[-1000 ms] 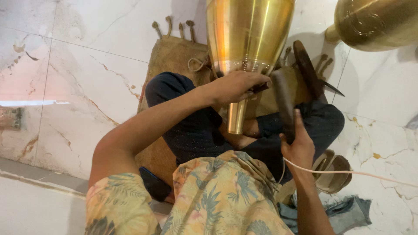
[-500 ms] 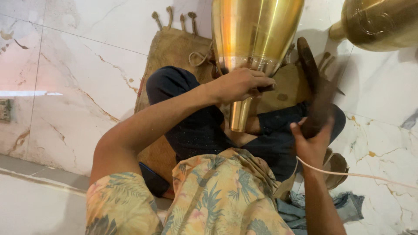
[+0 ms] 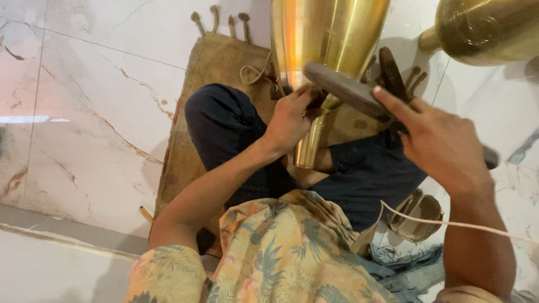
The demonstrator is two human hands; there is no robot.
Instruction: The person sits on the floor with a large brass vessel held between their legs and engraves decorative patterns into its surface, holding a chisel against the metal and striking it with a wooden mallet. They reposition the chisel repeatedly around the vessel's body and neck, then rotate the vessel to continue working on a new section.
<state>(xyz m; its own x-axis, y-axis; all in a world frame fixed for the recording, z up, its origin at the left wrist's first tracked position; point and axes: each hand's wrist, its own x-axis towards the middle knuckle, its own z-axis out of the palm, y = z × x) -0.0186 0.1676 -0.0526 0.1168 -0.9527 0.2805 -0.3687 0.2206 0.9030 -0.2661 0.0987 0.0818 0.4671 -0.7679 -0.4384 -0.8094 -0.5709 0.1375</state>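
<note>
The left hand gripped the narrow neck of a tall brass vessel, fingers curled shut around it where the body tapered to a stem between the person's crossed legs. The right hand closed around a dark wooden mallet, its head lying against the vessel's lower body, perhaps touching. A burlap mat lay beneath; another brass vessel sat far right.

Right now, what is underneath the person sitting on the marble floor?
A brown woven jute mat with knotted tassels lies under the crossed legs in dark trousers, on white marble floor. Its middle is covered by the legs and the tall brass vessel.
</note>
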